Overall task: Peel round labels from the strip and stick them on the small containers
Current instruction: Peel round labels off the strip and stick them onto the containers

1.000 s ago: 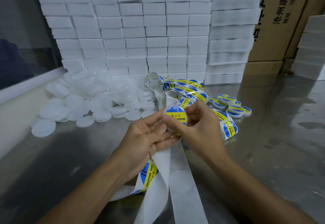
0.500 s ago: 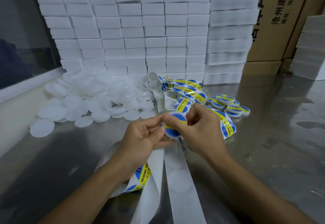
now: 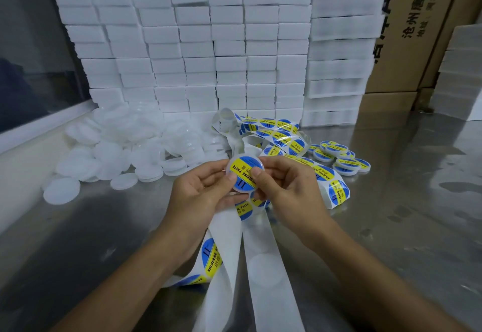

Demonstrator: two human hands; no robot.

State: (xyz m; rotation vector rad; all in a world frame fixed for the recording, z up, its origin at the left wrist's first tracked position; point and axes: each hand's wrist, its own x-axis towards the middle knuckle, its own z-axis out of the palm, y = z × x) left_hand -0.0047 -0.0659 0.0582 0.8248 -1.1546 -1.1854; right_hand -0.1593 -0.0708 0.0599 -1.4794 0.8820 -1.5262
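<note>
Between both thumbs, labelled container [image 3: 244, 173], fingers [image 3: 236, 197] curled beneath

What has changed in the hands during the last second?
The labelled container turned between both hands: its face tipped away, then came flat toward the camera, thumbs now pressing the label. Left hand and right hand kept their hold. The strip, the piles and the boxes stayed.

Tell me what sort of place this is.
Probably a small packing or labelling workshop: stacked white boxes and cardboard cartons behind a steel worktop, with piles of unlabelled containers and a label strip.
</note>
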